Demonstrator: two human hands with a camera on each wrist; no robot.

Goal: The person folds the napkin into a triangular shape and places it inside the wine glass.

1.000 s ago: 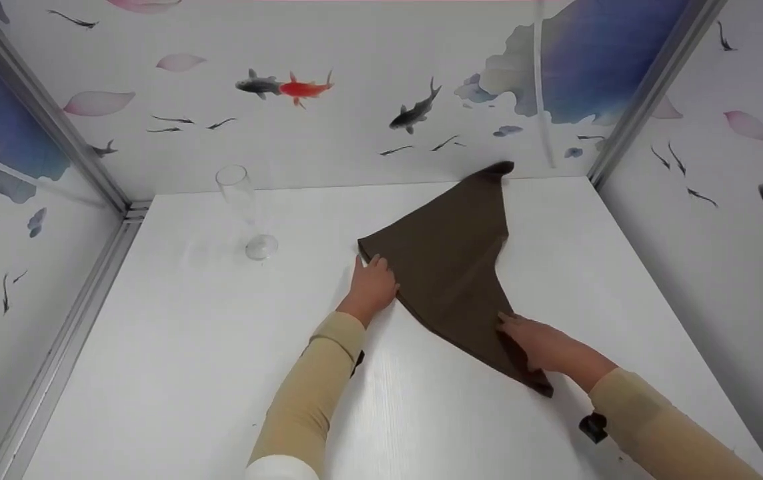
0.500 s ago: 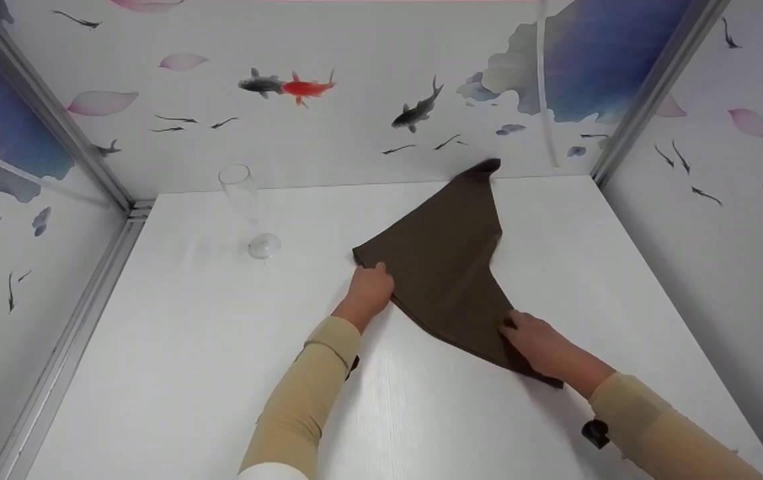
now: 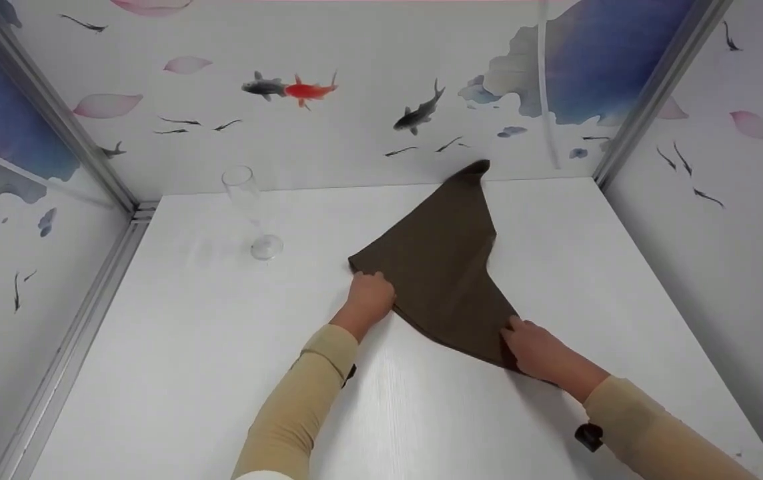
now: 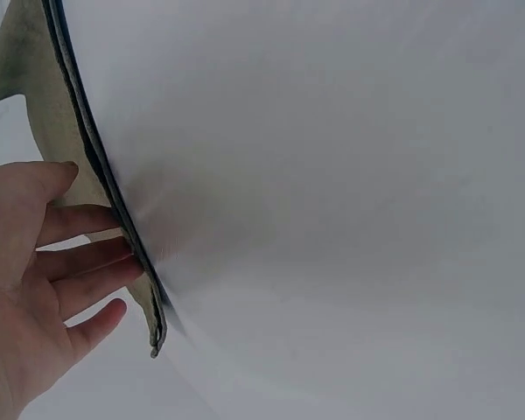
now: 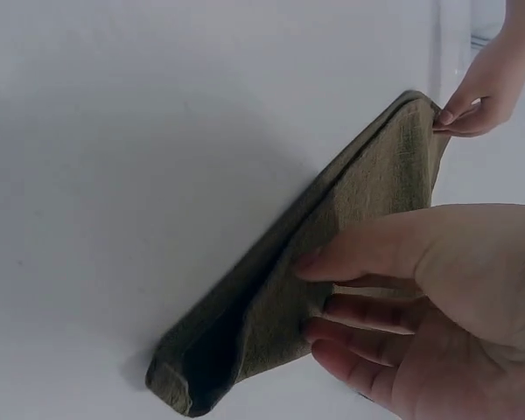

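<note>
A folded brown cloth lies slanted on the white table, its far tip reaching up against the back wall. In the head view my left hand pinches its left edge, near the left corner. In the left wrist view the left hand's fingertips lie at the layered edge, the thumb apart from them. My right hand holds the cloth near its lower right end, partly hiding that corner. From the right wrist view, the right thumb and fingers sit on the cloth, whose end gapes in a loose fold.
A tall clear glass stands on the table to the left, toward the back. Walls printed with fish and petals enclose the table at the back and both sides, with metal rails along the left corner.
The cloth's left edge and far tip have shifted left, its left corner also nearer me, with the left hand following. Its lower right corner has swung up behind the right hand, which moves slightly.
</note>
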